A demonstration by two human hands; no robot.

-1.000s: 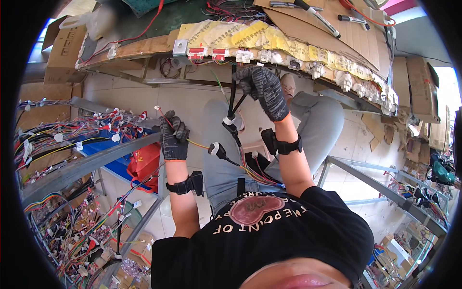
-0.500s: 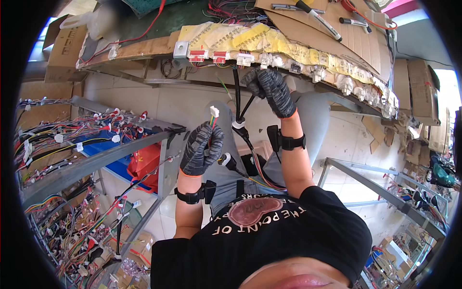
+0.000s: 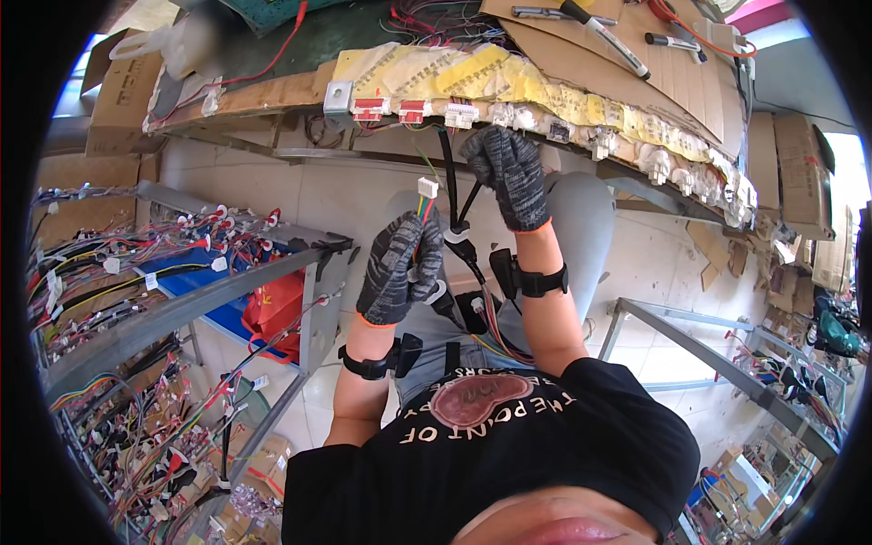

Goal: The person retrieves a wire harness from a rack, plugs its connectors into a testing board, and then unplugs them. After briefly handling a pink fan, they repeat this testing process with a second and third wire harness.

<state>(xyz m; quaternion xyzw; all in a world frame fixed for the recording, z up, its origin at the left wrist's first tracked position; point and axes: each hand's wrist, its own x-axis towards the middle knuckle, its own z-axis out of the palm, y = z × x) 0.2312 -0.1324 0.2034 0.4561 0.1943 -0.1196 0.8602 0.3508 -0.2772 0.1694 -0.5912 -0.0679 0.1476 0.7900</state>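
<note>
My left hand [image 3: 400,268], in a grey-black knit glove, is closed around a few thin coloured wires. A white plug connector [image 3: 427,188] tops these wires, pointing toward the bench. My right hand [image 3: 510,177], gloved alike, is closed just under the bench edge, beside the row of connectors. A black cable branch [image 3: 469,202] runs up to its palm; what the fingertips pinch is hidden. Between my hands, a black-sleeved wire harness [image 3: 465,250] hangs from the edge toward my lap, with a thicker black cable [image 3: 447,168] going up. A loose green wire [image 3: 424,159] sticks out above the white plug.
Red and white connector holders [image 3: 411,112] line the taped bench edge [image 3: 427,73]. Markers [image 3: 604,38] lie on cardboard on top. At left, a metal rack [image 3: 191,304] is hung with many harnesses; another metal frame [image 3: 718,372] stands at right.
My left hand has moved right and toward the bench, bringing the white plug closer to my right hand. My right hand has turned more upright and shifted only slightly.
</note>
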